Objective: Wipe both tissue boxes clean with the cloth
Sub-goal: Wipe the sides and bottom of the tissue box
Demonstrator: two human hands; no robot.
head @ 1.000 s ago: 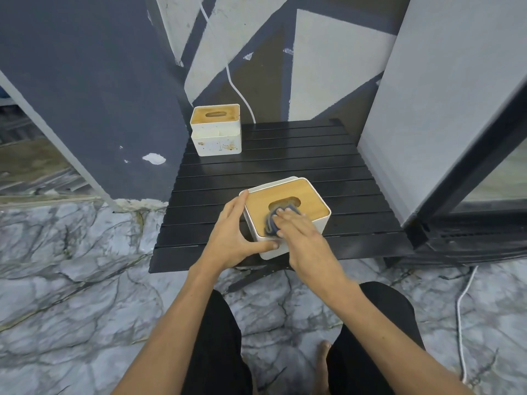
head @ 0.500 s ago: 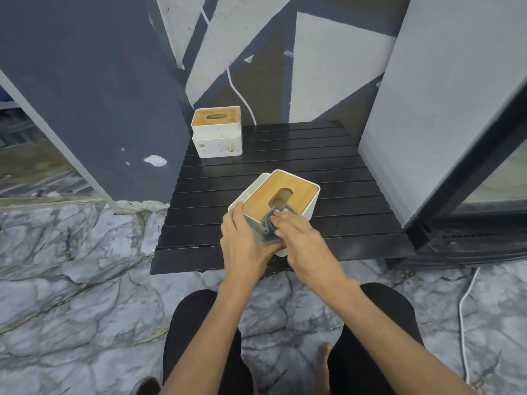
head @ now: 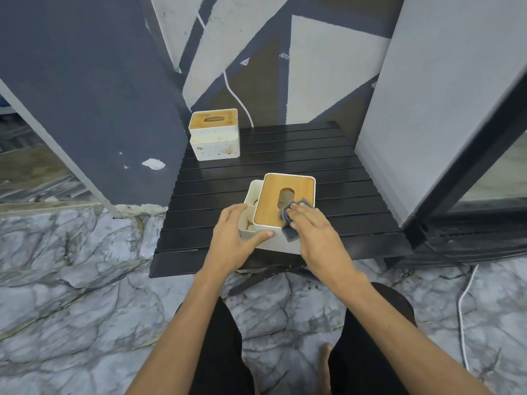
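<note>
Right hand on cloth, left hand bracing near box.

Your right hand [head: 316, 232] presses the dark cloth [head: 291, 223] flat-fingered onto the wooden lid at the near tissue box's [head: 285, 201] 5 o'clock corner; cloth hangs over the white wall. Your left hand [head: 236, 238] clasps the box's 8 o'clock corner, fingers along the side, thumb across the front. The far tissue box [head: 214, 135], stained, sits at the slatted table's [head: 328, 155] 11 o'clock corner, well apart.

You see two white boxes [head: 282, 240] [head: 214, 143] with tan wooden lids, the far one seemingly brown-speckled; a grey-blue cloth [head: 289, 233]; a black slatted surface [head: 285, 155]; a grey-veined marble floor [head: 71, 280].
</note>
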